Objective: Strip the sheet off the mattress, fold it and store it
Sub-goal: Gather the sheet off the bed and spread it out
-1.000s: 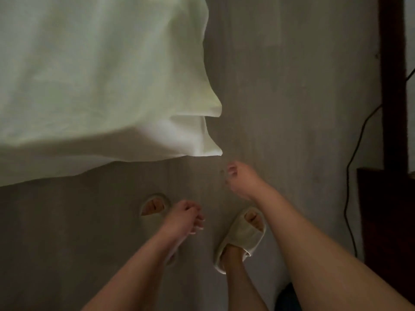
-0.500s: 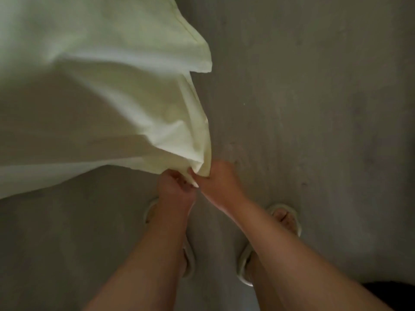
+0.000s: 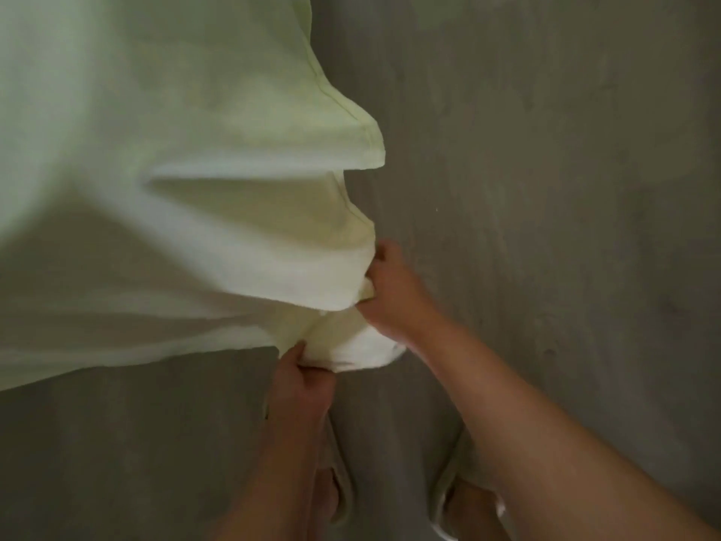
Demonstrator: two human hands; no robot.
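1. At the left, the pale greenish-white sheet (image 3: 164, 197) is filling most of the upper and middle part of the view. It is hanging in big soft folds, and a stitched hem is running along its right edge. No brand, label or writing is showing on it.
2. Under the sheet and to its right, the grey floor (image 3: 546, 189) is lying plain and matt, with faint streaks; the light is dim.
3. The left hand (image 3: 302, 380) is coming up from the bottom centre. Its fingers are curling around the lowest bunched corner of the sheet, with the thumb pressing on the cloth from the left.
4. Just to the right and a little higher, the right hand (image 3: 394, 294) is gripping another gathered fold of the sheet at its right edge. The fingers are closing into the cloth. The two hands are near each other, with the bunched corner between them.
5. At the bottom, two light slippers (image 3: 443, 513) are standing on the floor, partly hidden by the forearms.
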